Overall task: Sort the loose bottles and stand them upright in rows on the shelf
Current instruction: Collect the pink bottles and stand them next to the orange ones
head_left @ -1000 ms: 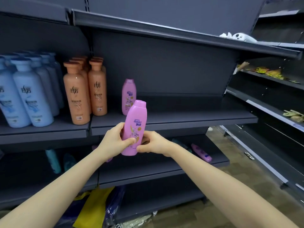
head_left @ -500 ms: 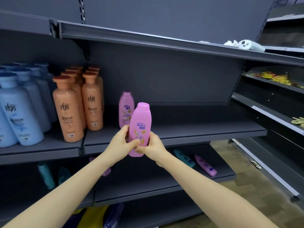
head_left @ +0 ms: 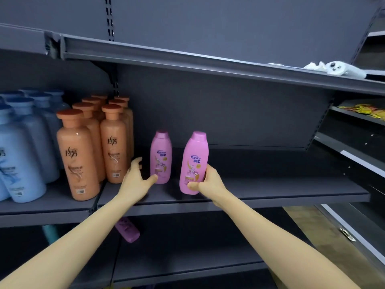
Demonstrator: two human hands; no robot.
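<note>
The right hand [head_left: 205,182] grips a pink bottle [head_left: 194,161] near its base, slightly tilted, over the shelf [head_left: 270,190]. The left hand [head_left: 135,178], fingers spread, perhaps touches the standing pink bottle [head_left: 160,157].

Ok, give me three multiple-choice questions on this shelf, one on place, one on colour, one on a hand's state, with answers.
1. Where does the standing pink bottle sit? A. Right of the orange bottles, same shelf. B. On the top shelf. C. On the floor.
2. What colour is the held bottle in the right hand? A. Orange. B. Blue. C. Pink.
3. What is the left hand doing? A. Gripping a bottle. B. Open, fingers spread beside the standing bottle. C. Flat on the top shelf.
Answers: A, it stands right of the orange row; C, its body is pink; B, its fingers hold nothing.
</note>
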